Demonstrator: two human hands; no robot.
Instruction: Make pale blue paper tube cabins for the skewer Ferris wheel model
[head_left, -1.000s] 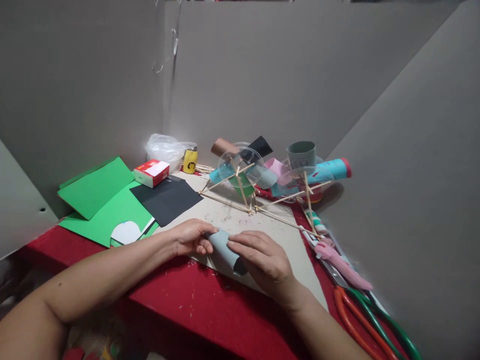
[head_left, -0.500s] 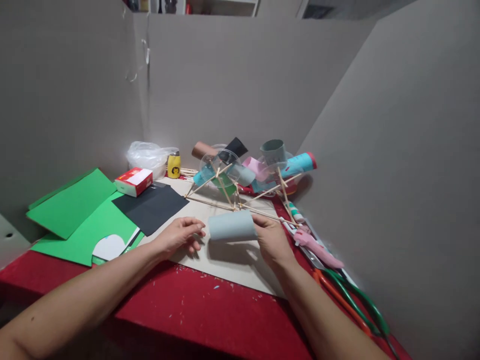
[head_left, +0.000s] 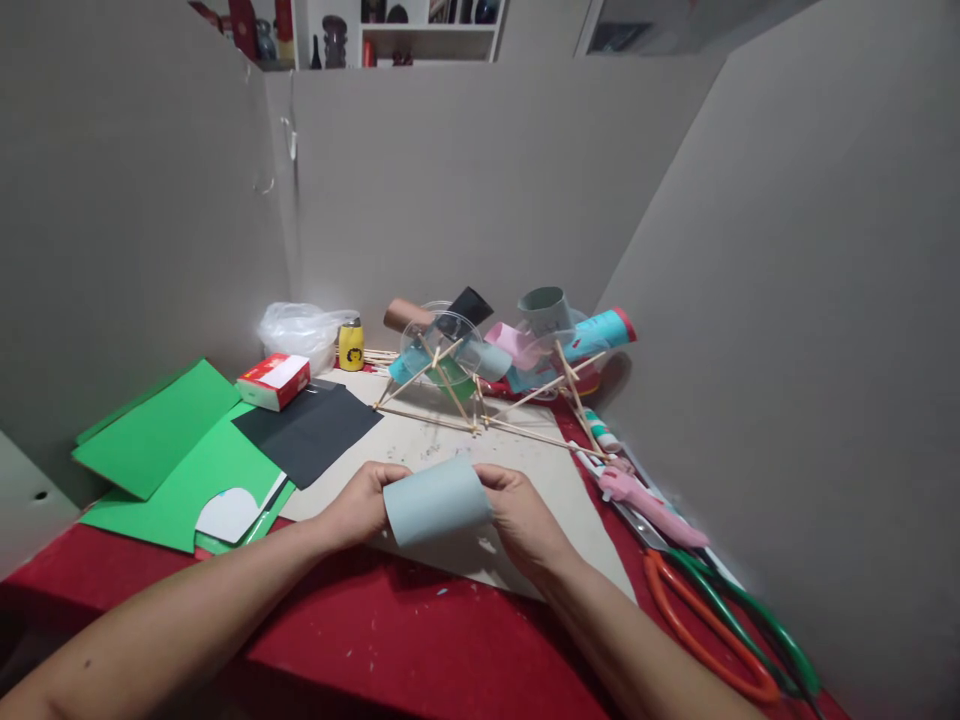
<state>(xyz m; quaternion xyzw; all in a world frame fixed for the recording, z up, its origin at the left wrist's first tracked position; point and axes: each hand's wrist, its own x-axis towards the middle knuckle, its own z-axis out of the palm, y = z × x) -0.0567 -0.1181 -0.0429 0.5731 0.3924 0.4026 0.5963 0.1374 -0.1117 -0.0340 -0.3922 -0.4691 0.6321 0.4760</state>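
A pale blue-grey paper tube [head_left: 436, 503] is held a little above the front of the board, tilted slightly up to the right. My left hand [head_left: 367, 505] grips its left end, the fingertips partly hidden behind the paper. At the right end, my right hand [head_left: 521, 515] has its fingers and thumb closed on the edge. Beyond the hands stands a wheel-like model of wooden sticks [head_left: 442, 370] with a clear round disc [head_left: 442, 345] and several coloured paper tubes, among them a black one [head_left: 471, 305] and a brown one [head_left: 406, 315].
Green sheets [head_left: 161, 430], a black sheet [head_left: 307, 430] and a red box [head_left: 274, 381] lie left. Behind are a plastic bag [head_left: 300, 335] and a yellow jar [head_left: 351, 345]. A pink glue gun [head_left: 652, 505] and green and orange scissors [head_left: 712, 630] lie along the right wall. Beige board [head_left: 525, 470] covers red cloth.
My left hand has moved from beside the tube onto its left end. The tube has come lower and nearer, tilting up to the right. The whole view has shifted slightly.
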